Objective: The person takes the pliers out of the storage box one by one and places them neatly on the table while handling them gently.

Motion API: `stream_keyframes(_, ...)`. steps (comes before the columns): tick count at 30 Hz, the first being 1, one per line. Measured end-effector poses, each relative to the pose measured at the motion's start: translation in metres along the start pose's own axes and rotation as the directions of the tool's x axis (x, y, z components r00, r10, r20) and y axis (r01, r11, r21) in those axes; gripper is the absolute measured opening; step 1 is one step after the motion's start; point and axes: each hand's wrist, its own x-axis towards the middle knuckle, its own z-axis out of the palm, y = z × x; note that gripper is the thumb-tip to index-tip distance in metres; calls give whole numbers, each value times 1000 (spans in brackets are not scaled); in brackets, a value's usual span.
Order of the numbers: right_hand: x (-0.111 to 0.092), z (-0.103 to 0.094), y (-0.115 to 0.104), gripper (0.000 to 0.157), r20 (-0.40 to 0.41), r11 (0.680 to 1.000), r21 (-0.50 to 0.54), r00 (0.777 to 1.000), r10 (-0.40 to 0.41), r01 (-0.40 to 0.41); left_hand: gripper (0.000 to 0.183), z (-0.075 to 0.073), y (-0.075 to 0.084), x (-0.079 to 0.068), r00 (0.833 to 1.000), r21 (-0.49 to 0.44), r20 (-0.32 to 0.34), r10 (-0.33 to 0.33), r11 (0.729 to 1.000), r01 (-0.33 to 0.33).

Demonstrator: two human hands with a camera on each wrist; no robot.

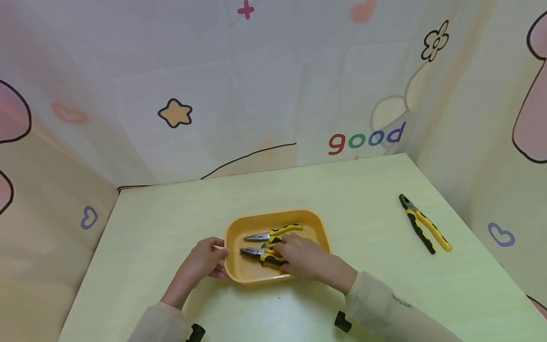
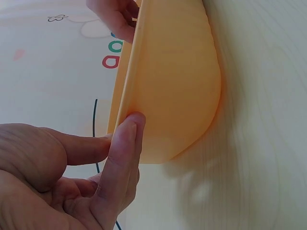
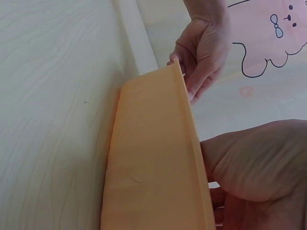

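Observation:
A yellow tray [image 1: 239,273] stands on the table with several pliers inside. My left hand [image 1: 207,259] pinches its left rim, thumb over the edge and fingers against the outer wall [image 2: 177,81], as the left wrist view shows. My right hand [image 1: 305,259] reaches over the tray's near right side, its fingers curled around the handles of the combination pliers [image 1: 252,252]. Beyond them lie needle-nose pliers [image 1: 258,237], pointing left. Between the two, the dark jaws of another cutting tool [image 1: 266,246] show, its handles partly under my fingers. In the right wrist view the tray wall hides the pliers.
Another pair of pliers [image 1: 420,221] with yellow and black handles lies on the table [image 1: 363,204] at the right. Printed cloth walls [image 1: 256,95] stand at the back and along both sides of the table.

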Motion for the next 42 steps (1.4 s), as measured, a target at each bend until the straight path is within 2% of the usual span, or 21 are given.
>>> stream_keyframes(6,4,3,4,30,7,999,35,1000,15,-15,33,1,2,0,1000,0,0,2,1000,-2)
stream_keyframes(15,7,6,7,36,5,998,25,998,57,-57,32,2,3,2,1000,-4,2,-2,1000,2)
stream_keyframes(25,8,8,8,41,24,998,20,998,57,-58,34,2,0,1,1000,5,1,-10,1000,10)
stream_keyframes(35,10,10,6,47,11,998,1,998,59,-59,33,3,0,0,1000,-1,-1,1,1000,-1)
stream_keyframes(42,11,11,6,49,12,1000,-14,1000,22,-22,33,2,2,-1,1000,-10,-3,3,1000,-3)
